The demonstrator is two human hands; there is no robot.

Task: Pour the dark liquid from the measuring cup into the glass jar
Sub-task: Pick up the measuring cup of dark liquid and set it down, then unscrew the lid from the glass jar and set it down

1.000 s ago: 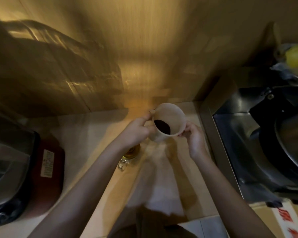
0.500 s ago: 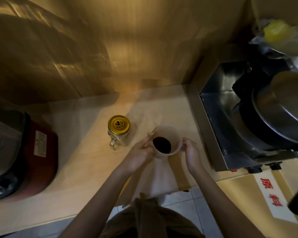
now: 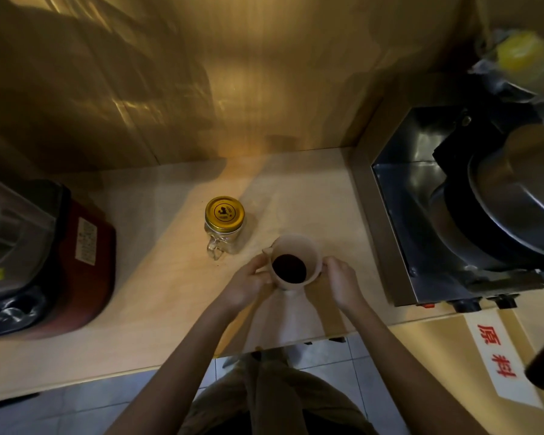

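Cradling the measuring cup (image 3: 296, 265) from both sides, the left hand (image 3: 248, 285) and the right hand (image 3: 343, 282) are holding it low over the pale tabletop (image 3: 157, 309), near its front edge; whether its base is touching the surface cannot be told. The left fingers (image 3: 258, 265) are curling against the cup's wall just below the spout, and the right fingers (image 3: 330, 262) are pressing the opposite side. Dark liquid (image 3: 289, 268) is lying in the bottom of the upright cup. The glass jar (image 3: 224, 229) is standing just beside the cup, to its left and farther back, with its gold lid (image 3: 224, 213) on and its handle facing the person.
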